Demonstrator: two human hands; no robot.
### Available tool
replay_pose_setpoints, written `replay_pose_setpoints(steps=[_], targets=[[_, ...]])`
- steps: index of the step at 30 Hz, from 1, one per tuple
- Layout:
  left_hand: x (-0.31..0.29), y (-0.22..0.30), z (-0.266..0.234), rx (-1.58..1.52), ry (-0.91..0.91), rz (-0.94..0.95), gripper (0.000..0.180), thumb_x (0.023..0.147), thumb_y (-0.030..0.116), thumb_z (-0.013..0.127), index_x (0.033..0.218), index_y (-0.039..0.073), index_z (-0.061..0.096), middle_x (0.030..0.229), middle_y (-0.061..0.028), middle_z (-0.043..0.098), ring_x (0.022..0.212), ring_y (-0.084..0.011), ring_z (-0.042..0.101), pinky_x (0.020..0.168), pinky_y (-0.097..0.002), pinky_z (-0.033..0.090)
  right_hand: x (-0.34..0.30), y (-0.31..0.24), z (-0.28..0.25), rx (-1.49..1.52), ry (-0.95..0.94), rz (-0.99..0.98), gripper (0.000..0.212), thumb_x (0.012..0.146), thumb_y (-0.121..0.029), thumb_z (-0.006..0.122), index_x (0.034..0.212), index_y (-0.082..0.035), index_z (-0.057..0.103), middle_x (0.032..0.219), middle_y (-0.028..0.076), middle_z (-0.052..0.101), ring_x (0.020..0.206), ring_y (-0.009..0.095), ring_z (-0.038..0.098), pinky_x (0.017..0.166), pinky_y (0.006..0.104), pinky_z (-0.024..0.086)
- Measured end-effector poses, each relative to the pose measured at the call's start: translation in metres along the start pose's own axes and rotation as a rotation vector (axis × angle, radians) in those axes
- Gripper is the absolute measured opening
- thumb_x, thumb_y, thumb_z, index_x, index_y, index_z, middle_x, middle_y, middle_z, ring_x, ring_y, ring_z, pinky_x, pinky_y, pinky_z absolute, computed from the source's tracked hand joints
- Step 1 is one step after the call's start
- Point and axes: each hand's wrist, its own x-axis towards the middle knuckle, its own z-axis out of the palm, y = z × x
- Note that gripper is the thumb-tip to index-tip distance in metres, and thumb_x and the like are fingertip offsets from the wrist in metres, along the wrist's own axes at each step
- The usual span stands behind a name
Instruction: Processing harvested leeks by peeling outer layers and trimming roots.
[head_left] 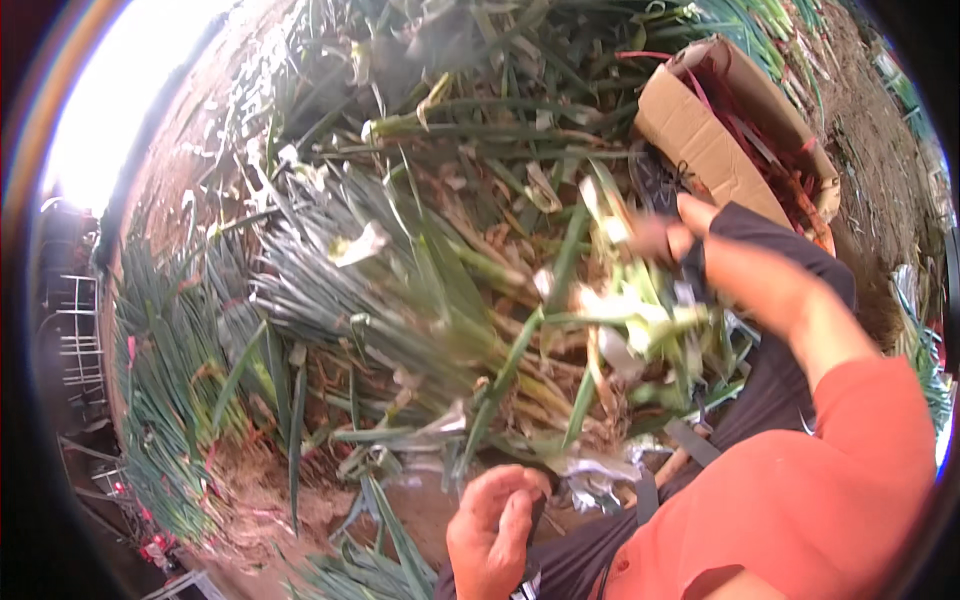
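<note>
Low in the middle, my left hand (495,530) is above my dark trouser leg, its fingers curled in against the thumb. Whatever lies inside them, if anything, is hidden. My right hand (655,240) reaches forward to the right, smeared by motion, beside a pale green onion stalk (605,215); whether it grips that stalk I cannot tell. Between my hands are blurred pale green leaf pieces (640,315). A large heap of long green onions (390,270) with white and green stalks lies in front of me, its leaves pointing many ways.
An open cardboard box (715,150) holding reddish strips stands at the far right, near my dark shoe (660,180). Bundled green onions (175,400) line the left side on brown soil (270,500). White wire racks (80,330) stand at the left edge.
</note>
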Motion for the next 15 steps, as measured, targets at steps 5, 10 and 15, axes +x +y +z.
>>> replay_pose_setpoints(steps=[5,10,15], targets=[[-0.005,-0.001,0.001,0.047,-0.003,0.060,0.021,0.085,0.004,0.053,0.105,-0.004,0.052,0.091,-0.0084,0.058,0.082,-0.0147,0.057,0.077,-0.0246,0.044,-0.015,-0.127,-0.154,0.307,0.313,-0.487,0.027,0.081,-0.026,0.053,0.096,-0.006,0.062,0.097,0.016,0.062,0.080,0.026,0.061,0.068,0.0357,0.048],[-0.011,0.001,-0.004,0.068,0.060,0.126,0.020,0.085,0.003,0.052,0.104,-0.004,0.053,0.090,-0.0082,0.058,0.082,-0.0136,0.057,0.078,-0.0253,0.044,-0.042,-0.189,-0.192,0.244,0.759,-0.715,0.031,0.082,-0.030,0.052,0.096,-0.004,0.061,0.095,0.017,0.061,0.083,0.028,0.060,0.070,0.0367,0.047],[-0.036,-0.007,-0.010,0.107,0.025,0.096,0.020,0.088,0.005,0.051,0.107,-0.002,0.052,0.095,-0.0053,0.058,0.083,-0.0095,0.054,0.072,-0.0217,0.043,0.064,-0.170,-0.097,0.049,0.684,-0.523,0.035,0.083,-0.034,0.051,0.095,-0.002,0.059,0.093,0.018,0.061,0.085,0.030,0.059,0.073,0.0377,0.046]])
